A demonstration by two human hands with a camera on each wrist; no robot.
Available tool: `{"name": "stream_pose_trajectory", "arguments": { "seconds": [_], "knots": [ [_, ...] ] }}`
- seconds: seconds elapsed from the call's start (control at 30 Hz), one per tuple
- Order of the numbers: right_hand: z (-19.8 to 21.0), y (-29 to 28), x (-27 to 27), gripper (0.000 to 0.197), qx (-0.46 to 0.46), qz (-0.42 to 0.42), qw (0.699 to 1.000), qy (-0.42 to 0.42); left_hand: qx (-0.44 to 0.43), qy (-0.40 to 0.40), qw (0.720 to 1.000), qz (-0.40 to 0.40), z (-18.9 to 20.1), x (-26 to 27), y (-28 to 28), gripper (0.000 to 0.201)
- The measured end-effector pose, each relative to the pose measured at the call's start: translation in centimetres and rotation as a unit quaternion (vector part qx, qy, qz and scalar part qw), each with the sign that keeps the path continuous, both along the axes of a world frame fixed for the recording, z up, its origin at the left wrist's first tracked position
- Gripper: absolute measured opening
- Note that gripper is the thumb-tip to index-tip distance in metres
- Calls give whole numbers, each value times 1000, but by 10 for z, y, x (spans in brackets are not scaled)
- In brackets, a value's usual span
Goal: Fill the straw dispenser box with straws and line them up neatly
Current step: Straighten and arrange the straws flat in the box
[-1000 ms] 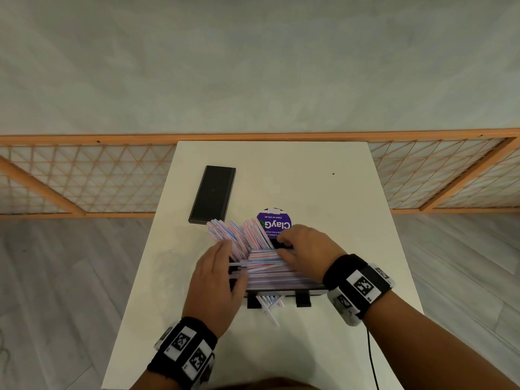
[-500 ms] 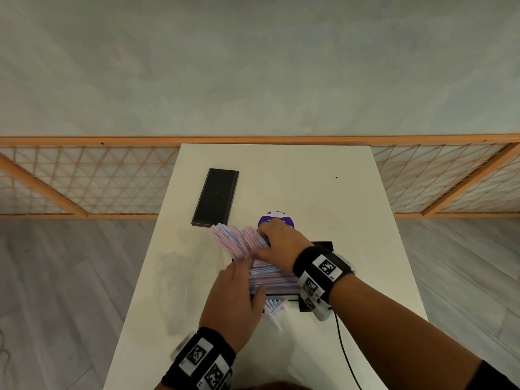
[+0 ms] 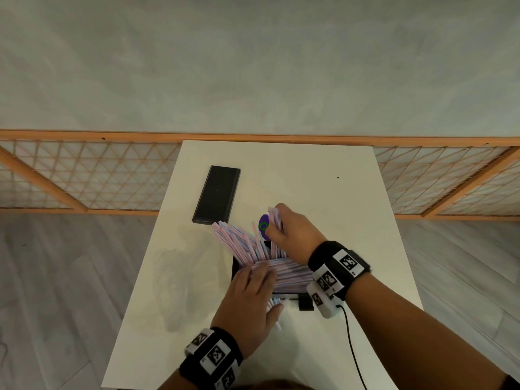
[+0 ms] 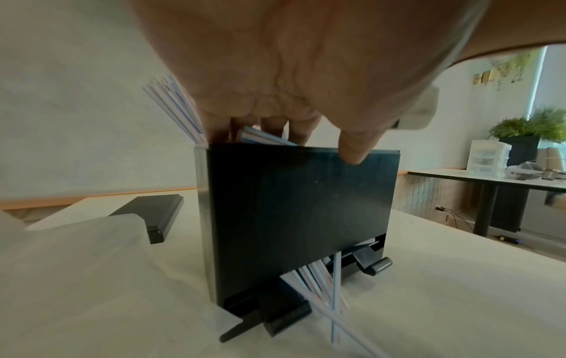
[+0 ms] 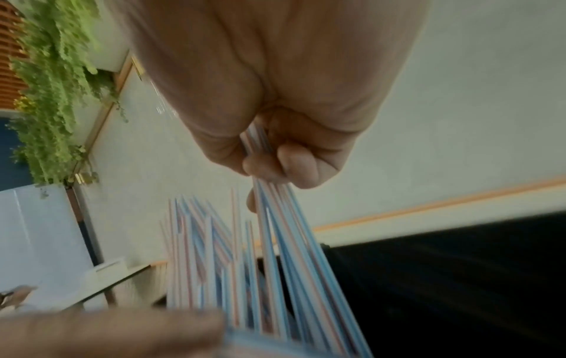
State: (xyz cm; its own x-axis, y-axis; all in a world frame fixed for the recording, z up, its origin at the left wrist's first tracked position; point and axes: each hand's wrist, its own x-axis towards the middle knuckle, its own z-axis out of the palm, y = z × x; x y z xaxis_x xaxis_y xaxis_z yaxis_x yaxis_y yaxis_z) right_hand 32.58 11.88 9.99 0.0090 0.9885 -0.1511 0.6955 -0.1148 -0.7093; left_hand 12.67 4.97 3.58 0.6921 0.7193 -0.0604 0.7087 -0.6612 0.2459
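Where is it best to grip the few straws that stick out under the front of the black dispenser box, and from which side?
Probably at their free ends, coming from the front, near side of the dispenser box. Those straws cross loosely on the table outside the bottom slot, while their other ends sit under the box. The left hand is closest; pinch them together low and slide outward.
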Motion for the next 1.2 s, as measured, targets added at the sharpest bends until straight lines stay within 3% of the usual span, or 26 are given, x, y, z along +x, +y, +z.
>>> {"name": "stream_pose_trajectory", "arguments": {
  "seconds": [0.23, 0.4, 0.5, 0.57, 0.73, 0.9, 0.97, 1.07, 1.2],
  "knots": [
    [67, -7, 17, 14, 117, -15, 993, 7, -18, 7, 1000, 2, -6, -1, 6, 68],
    [102, -21, 9, 10, 117, 98, 984, -88, -39, -6, 999, 6, -4, -2, 9, 72],
    [82, -24, -8, 7, 54, 148, 970, -187, -57, -69, 995, 37, 3, -4, 11, 75],
    [56, -25, -19, 17, -4, 176, 957, -231, -78, -118, 986, 91, 9, -7, 15, 75],
    [5, -27, -40, 25, -55, 218, 940, -257, -148, -222, 944, 195, 10, -18, 29, 68],
    [-4, -28, -31, 41, -90, 181, 968, -151, -154, -211, 945, 195, 3, -22, 34, 68],
    [-7, -32, -20, 45, -91, 186, 961, -185, -146, -213, 947, 191, 6, -19, 34, 62],
    [-14, -40, -5, 29, -112, 153, 951, -245, -98, -181, 961, 184, 9, -14, 33, 68],
    [-21, -46, 7, 24, -109, 169, 928, -313, 16, -125, 989, 77, 14, -1, 33, 49]
  ]
}}
